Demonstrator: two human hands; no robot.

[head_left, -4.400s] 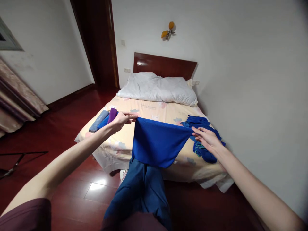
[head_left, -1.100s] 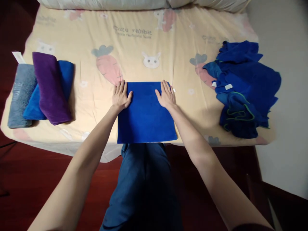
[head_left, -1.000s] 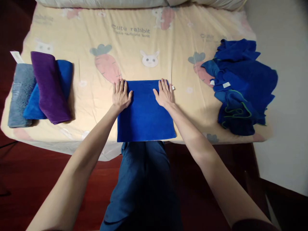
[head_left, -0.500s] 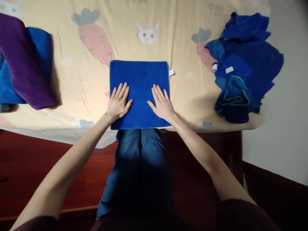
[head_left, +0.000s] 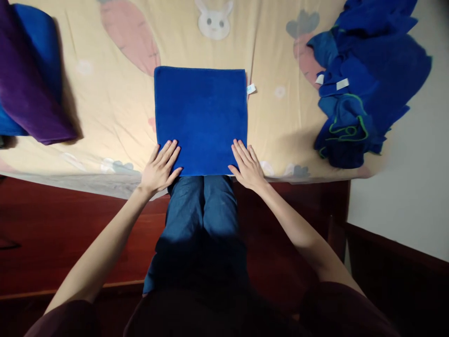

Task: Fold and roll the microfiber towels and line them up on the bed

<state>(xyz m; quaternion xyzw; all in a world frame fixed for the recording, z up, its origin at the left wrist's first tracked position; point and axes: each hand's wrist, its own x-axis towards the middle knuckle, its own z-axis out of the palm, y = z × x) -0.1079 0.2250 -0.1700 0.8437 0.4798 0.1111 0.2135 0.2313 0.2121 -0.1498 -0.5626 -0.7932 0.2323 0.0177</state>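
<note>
your left hand and right hand lie flat with fingers spread on the near corners of the blue towel, pinching nothing, palms partly off the cloth and over the edge of the bed sheet. the towel sits folded into a square in the middle of the sheet, its near edge right at the mattress edge above your knees, a small white tag poking out at its far right corner. the risk is that near edge: if you drag your palms toward you, the towel likely slides off the bed or its layers shear and the square goes crooked. uneven pressure between the hands could also skew it. the loose blue pile at the right and the purple towel at the left sit well apart, so snagging them seems unlikely.
</note>
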